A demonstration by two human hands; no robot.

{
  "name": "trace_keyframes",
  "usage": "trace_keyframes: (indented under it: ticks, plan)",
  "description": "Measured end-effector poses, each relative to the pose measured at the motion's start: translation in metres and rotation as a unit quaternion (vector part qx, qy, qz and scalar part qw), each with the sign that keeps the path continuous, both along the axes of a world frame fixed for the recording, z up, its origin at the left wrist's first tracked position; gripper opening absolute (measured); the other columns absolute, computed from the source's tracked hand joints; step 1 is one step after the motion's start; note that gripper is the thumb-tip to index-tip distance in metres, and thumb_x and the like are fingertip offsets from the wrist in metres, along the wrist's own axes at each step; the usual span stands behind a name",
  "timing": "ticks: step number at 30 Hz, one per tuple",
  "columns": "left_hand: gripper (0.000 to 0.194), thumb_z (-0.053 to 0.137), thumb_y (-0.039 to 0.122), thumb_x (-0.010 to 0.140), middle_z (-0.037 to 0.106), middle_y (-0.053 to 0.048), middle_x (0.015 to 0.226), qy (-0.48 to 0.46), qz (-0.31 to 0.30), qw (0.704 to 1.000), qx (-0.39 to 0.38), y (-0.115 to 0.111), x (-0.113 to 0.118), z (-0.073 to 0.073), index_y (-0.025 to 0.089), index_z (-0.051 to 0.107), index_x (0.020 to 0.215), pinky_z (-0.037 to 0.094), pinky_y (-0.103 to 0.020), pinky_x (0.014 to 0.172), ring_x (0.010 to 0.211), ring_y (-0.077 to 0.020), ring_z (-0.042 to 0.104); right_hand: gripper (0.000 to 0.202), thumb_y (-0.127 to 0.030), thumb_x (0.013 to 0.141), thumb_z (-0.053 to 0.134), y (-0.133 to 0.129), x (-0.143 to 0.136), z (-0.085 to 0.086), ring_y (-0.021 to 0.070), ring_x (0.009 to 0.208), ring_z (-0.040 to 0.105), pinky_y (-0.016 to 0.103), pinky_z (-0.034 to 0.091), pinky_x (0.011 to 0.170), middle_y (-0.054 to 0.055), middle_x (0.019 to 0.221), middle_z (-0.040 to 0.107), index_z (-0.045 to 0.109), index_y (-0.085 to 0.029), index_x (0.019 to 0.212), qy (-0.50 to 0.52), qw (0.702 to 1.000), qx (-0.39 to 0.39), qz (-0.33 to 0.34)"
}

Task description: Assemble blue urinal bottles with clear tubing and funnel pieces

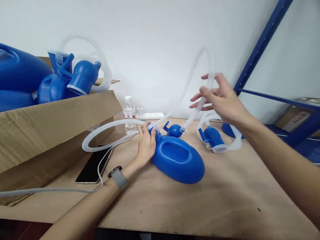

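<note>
A blue plastic bottle (180,166) with a recessed handle lies on the wooden table, its neck pointing away. My left hand (147,143) is closed round that neck, where a translucent tube (94,132) loops out to the left. Raised at the right, my right hand (216,97) has its thumb and fingers around a length of clear tube (199,107), which arches up and back down. This tube's lower end meets a small blue funnel piece (174,130) on the table behind the bottle. Another blue funnel (213,138) with coiled tube lies to the right.
An open cardboard box (52,128) full of blue bottles and funnels stands at the left. Beside it are a black phone (93,167), a cable, a water bottle (129,113) and a power strip (151,116). A blue metal shelf (269,33) rises at the right.
</note>
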State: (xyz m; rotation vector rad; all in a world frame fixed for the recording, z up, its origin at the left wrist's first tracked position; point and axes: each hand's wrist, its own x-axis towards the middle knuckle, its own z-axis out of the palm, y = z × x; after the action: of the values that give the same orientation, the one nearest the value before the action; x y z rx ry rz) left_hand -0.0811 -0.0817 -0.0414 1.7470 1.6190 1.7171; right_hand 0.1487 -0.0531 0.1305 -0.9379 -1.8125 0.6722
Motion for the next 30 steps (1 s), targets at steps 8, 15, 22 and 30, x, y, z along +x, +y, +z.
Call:
trace_keyframes:
  ticks: [8, 15, 22, 30]
  plan:
    - [0.035, 0.032, 0.038, 0.106, 0.036, -0.018, 0.139, -0.07, 0.088, 0.993, 0.048, 0.015, 0.059, -0.017, 0.021, 0.04, 0.136, 0.037, -0.049, 0.116, 0.139, -0.0285, 0.041, 0.046, -0.071, 0.093, 0.049, 0.043, 0.024, -0.038, 0.0272, 0.119, 0.068, 0.05, 0.061, 0.084, 0.001, 0.121, 0.065, 0.034, -0.041, 0.125, 0.224, 0.972, 0.046, -0.054]
    - [0.064, 0.041, 0.038, 0.103, 0.022, -0.022, 0.164, 0.015, -0.03, 0.993, -0.112, 0.027, 0.068, -0.011, 0.025, 0.016, 0.161, 0.029, -0.057, 0.119, 0.155, -0.0364, 0.021, 0.033, -0.051, 0.089, 0.069, 0.039, 0.009, -0.032, 0.0218, 0.107, 0.073, 0.043, 0.06, 0.09, -0.002, 0.101, 0.067, 0.048, -0.029, 0.102, 0.479, 0.876, 0.049, 0.005]
    - [0.078, 0.066, 0.037, 0.092, 0.055, -0.02, 0.145, 0.007, -0.214, 0.959, -0.186, 0.012, 0.008, 0.024, 0.023, 0.031, 0.159, 0.043, -0.055, 0.108, 0.135, -0.0373, 0.053, 0.027, -0.037, 0.085, 0.078, 0.022, 0.033, -0.076, 0.0198, 0.093, 0.075, 0.037, 0.063, 0.083, -0.003, 0.084, 0.065, 0.053, -0.025, 0.086, 0.478, 0.872, -0.109, -0.004]
    - [0.056, 0.052, 0.061, 0.098, 0.056, -0.016, 0.15, -0.4, -0.381, 0.809, -0.2, -0.003, -0.047, 0.048, 0.019, 0.06, 0.135, 0.056, -0.033, 0.095, 0.131, -0.0273, 0.059, 0.027, -0.03, 0.08, 0.08, 0.019, 0.055, -0.129, 0.0167, 0.068, 0.071, 0.031, 0.063, 0.065, -0.004, 0.073, 0.063, 0.058, -0.025, 0.095, 0.41, 0.881, -0.235, -0.009]
